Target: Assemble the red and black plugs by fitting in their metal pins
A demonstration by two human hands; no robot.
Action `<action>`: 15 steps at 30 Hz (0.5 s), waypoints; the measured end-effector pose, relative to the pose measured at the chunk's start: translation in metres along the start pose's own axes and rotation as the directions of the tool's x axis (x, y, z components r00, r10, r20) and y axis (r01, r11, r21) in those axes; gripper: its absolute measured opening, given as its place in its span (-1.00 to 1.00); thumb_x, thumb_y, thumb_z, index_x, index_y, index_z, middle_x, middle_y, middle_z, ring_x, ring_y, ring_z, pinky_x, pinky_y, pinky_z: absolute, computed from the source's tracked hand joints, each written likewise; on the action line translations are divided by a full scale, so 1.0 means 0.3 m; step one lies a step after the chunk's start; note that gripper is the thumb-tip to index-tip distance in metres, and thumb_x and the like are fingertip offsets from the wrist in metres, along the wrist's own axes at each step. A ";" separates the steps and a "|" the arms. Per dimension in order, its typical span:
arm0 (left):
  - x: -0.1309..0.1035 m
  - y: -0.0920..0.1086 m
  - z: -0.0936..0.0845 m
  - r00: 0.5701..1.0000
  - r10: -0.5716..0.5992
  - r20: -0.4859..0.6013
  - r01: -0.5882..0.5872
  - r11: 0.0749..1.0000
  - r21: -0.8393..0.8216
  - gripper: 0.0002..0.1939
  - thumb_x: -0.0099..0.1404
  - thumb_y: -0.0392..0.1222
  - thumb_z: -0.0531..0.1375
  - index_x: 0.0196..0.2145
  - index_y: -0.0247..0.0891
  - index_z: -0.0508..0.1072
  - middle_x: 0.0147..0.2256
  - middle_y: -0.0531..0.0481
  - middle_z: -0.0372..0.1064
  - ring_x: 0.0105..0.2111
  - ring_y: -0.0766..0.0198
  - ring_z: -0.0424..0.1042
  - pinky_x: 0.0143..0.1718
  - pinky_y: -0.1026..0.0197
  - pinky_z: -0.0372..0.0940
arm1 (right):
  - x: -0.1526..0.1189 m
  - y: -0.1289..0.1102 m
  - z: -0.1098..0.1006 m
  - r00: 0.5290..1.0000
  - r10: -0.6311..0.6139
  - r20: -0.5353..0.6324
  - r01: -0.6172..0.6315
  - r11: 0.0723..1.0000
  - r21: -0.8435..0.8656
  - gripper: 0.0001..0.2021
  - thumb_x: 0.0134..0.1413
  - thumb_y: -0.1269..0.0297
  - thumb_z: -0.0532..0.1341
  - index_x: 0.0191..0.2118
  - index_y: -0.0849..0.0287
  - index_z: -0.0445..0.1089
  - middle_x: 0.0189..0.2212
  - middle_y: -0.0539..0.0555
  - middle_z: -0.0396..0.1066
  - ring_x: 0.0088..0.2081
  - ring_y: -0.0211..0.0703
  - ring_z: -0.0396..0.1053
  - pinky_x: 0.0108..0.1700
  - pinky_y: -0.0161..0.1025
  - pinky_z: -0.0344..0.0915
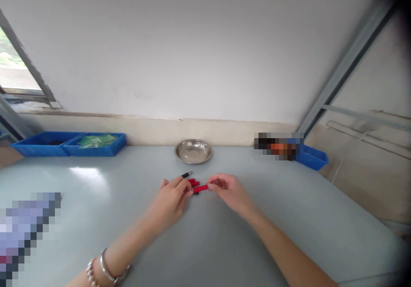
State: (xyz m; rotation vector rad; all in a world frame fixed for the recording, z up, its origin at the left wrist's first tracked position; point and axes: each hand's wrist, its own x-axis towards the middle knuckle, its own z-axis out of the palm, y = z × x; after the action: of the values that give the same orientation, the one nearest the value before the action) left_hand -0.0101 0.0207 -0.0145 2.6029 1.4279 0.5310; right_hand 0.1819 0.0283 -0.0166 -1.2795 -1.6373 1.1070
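Near the middle of the table, a red pen (pixel 200 188) lies between my two hands. My right hand (pixel 226 187) pinches its right end with thumb and forefinger. The fingers of my left hand (pixel 176 195) are closed at the pen's left end, around the left parts of other pens. Red pen ends (pixel 194 183) show just behind the held pen. A black pen tip (pixel 187 175) sticks out above my left fingers. How many pens are under my left hand is hidden.
A round metal dish (pixel 193 152) sits behind my hands near the wall. Two blue trays (pixel 96 150) stand at the back left, one with green plastic bags (pixel 98 140). Another blue tray (pixel 313 158) is at the back right beside a blurred object. A blurred item (pixel 25 231) lies at left.
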 end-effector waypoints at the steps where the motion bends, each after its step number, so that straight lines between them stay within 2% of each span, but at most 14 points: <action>1: 0.000 0.000 0.000 1.000 -0.002 -0.004 0.002 1.000 -0.004 -0.79 0.31 -0.21 -0.13 -0.34 -0.24 0.27 -0.34 -0.01 0.32 -0.41 0.23 0.32 -0.34 0.15 0.06 | 0.001 0.004 0.001 1.000 -0.008 -0.001 0.008 1.000 0.003 -0.89 -0.06 0.37 0.13 -0.38 0.22 0.38 -0.55 -0.01 0.33 -0.52 -0.34 0.22 -0.46 -0.38 0.16; 5: 0.001 0.001 -0.001 1.000 -0.011 -0.015 0.011 1.000 -0.011 -0.80 0.30 -0.21 -0.12 -0.35 -0.24 0.27 -0.34 -0.01 0.32 -0.42 0.23 0.32 -0.34 0.16 0.05 | 0.005 0.012 0.002 1.000 -0.010 0.009 0.010 1.000 0.030 -0.89 -0.07 0.38 0.13 -0.39 0.22 0.39 -0.53 -0.01 0.34 -0.50 -0.33 0.24 -0.45 -0.38 0.18; 15: -0.003 0.000 0.005 0.999 -0.027 -0.033 0.025 0.998 -0.055 -0.79 0.30 -0.20 -0.12 -0.36 -0.24 0.28 -0.34 -0.01 0.33 -0.44 0.25 0.31 -0.31 0.14 0.07 | -0.004 -0.012 0.002 0.997 0.078 -0.007 -0.077 0.993 0.092 -0.86 -0.12 0.34 0.20 -0.36 0.21 0.42 -0.50 0.01 0.36 -0.49 -0.32 0.26 -0.41 -0.35 0.25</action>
State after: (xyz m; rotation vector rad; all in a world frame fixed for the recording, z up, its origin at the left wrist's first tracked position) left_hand -0.0101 0.0201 -0.0161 2.5417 1.4337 0.6046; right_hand 0.1806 0.0267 -0.0135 -1.2966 -1.5225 1.2059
